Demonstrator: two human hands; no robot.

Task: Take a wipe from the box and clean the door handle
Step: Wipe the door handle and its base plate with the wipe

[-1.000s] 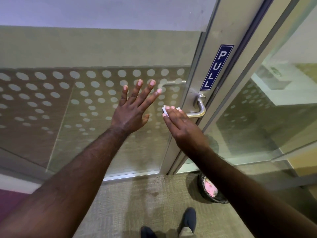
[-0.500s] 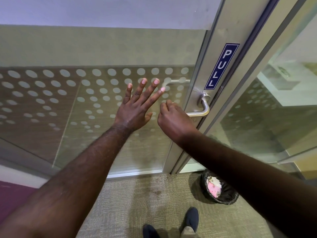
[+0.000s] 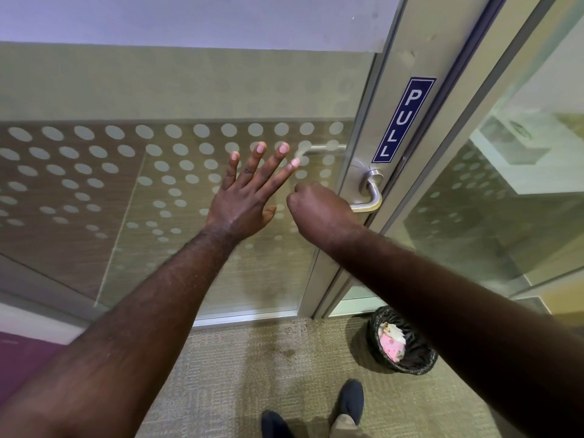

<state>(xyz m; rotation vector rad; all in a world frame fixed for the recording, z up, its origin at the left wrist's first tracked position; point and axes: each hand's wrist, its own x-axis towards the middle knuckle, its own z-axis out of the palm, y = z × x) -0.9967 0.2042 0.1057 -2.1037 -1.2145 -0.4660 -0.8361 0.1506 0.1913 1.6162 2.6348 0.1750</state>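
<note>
A brushed metal lever door handle sticks out of the aluminium door frame under a blue PULL sign. My right hand is curled in a fist over the free end of the lever, covering that end. The wipe is hidden inside the fist in this frame. My left hand lies flat on the dotted frosted glass of the door, fingers spread, just left of the right hand. No wipe box is in view.
A small black-lined waste bin with pink and white scraps stands on the carpet at the foot of the door frame. My two dark shoes show at the bottom edge. A glass panel fills the right side.
My right hand, flat on the lever with a white wipe showing under its fingers a second ago, has closed into a fist around the lever's end. The left hand stays on the glass.
</note>
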